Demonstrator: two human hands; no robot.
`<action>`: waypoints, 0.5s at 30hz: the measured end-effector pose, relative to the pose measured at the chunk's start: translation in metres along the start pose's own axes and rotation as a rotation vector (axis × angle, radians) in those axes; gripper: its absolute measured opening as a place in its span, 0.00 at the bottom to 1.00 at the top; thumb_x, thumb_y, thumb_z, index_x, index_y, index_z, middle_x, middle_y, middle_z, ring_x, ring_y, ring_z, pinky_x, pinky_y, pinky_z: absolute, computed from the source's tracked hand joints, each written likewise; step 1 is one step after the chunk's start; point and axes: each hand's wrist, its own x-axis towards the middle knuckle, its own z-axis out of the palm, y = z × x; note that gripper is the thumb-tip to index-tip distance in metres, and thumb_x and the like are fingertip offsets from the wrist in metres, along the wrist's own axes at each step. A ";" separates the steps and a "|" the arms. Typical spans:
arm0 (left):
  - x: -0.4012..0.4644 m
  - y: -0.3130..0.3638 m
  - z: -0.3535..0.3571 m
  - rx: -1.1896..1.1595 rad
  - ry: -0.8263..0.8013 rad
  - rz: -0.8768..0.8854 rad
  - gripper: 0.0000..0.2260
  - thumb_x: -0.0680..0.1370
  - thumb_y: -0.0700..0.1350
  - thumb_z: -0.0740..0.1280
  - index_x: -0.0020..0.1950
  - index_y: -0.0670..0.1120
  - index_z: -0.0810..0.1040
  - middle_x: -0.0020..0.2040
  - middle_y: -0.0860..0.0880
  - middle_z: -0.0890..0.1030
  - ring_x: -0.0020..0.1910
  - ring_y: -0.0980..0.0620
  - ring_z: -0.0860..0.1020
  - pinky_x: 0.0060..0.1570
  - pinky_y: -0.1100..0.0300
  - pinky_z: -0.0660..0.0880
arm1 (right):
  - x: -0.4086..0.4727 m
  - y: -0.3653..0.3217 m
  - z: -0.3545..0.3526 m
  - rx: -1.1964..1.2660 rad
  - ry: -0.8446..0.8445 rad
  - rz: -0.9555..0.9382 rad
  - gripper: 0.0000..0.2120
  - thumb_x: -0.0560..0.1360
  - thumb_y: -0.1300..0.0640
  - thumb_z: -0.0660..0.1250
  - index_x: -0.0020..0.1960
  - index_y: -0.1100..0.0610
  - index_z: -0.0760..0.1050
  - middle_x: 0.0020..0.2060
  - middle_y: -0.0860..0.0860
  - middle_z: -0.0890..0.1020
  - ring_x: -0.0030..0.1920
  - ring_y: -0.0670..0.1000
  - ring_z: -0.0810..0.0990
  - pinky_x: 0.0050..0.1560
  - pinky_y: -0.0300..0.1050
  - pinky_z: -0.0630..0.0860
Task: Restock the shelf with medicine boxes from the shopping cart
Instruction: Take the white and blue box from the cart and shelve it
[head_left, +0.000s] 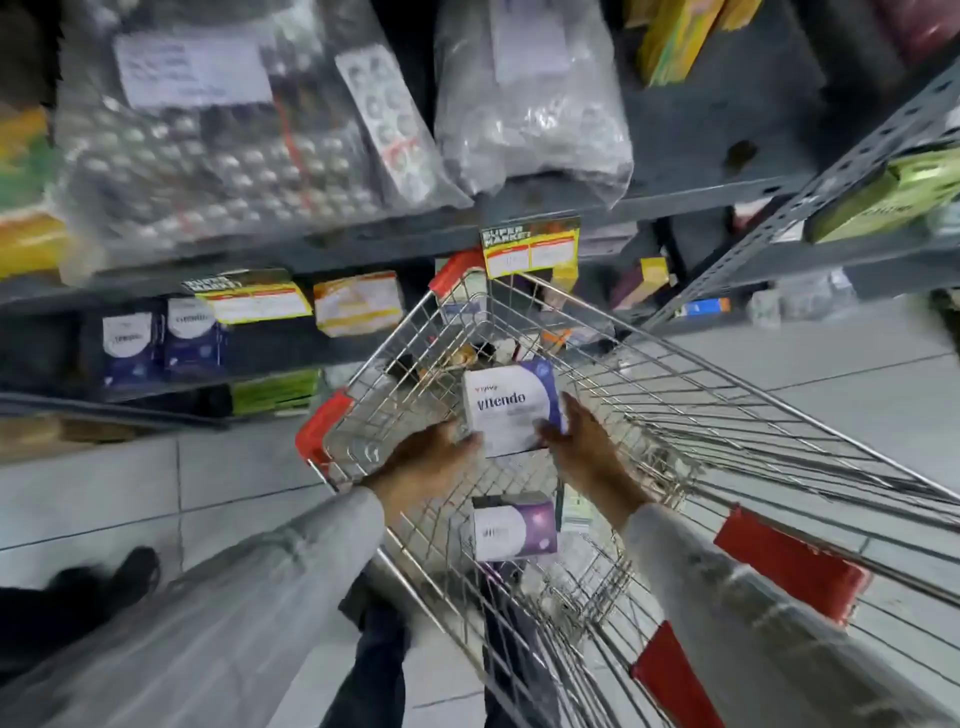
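Note:
A white and purple medicine box (511, 408) labelled "Vitendo" is held above the wire shopping cart (675, 395), gripped from both sides. My left hand (423, 462) presses its left edge and my right hand (584, 447) holds its right edge. A second white and purple box (514, 530) lies lower down inside the cart. Two matching boxes (161, 338) stand on the grey shelf (291, 358) to the left. More small items lie blurred at the cart's far end.
Plastic bags of blister packs (218, 156) fill the upper shelf. Yellow price tags (530, 247) hang from its edge. A perforated steel upright (810, 197) stands at right. Red cart corners (322, 431) and grey tiled floor surround me. A dark shoe (130, 571) is at lower left.

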 end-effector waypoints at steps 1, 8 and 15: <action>0.017 0.002 0.004 -0.159 0.016 -0.028 0.20 0.80 0.68 0.58 0.63 0.58 0.74 0.62 0.48 0.84 0.51 0.48 0.85 0.42 0.55 0.79 | 0.017 0.005 0.003 0.095 0.031 0.052 0.21 0.83 0.52 0.66 0.72 0.58 0.72 0.60 0.54 0.81 0.60 0.57 0.81 0.57 0.49 0.77; 0.097 0.007 0.028 -0.805 0.052 -0.234 0.25 0.84 0.64 0.55 0.61 0.49 0.83 0.62 0.42 0.85 0.54 0.47 0.81 0.58 0.53 0.75 | 0.075 0.032 0.016 0.445 -0.067 0.247 0.20 0.84 0.50 0.63 0.72 0.60 0.74 0.64 0.59 0.82 0.61 0.60 0.83 0.57 0.48 0.79; 0.087 0.022 0.028 -0.936 0.049 -0.271 0.29 0.82 0.68 0.52 0.58 0.48 0.83 0.50 0.46 0.89 0.48 0.46 0.86 0.51 0.54 0.82 | 0.052 0.021 0.014 0.756 -0.030 0.246 0.18 0.83 0.64 0.63 0.71 0.69 0.72 0.66 0.70 0.79 0.56 0.62 0.78 0.42 0.49 0.82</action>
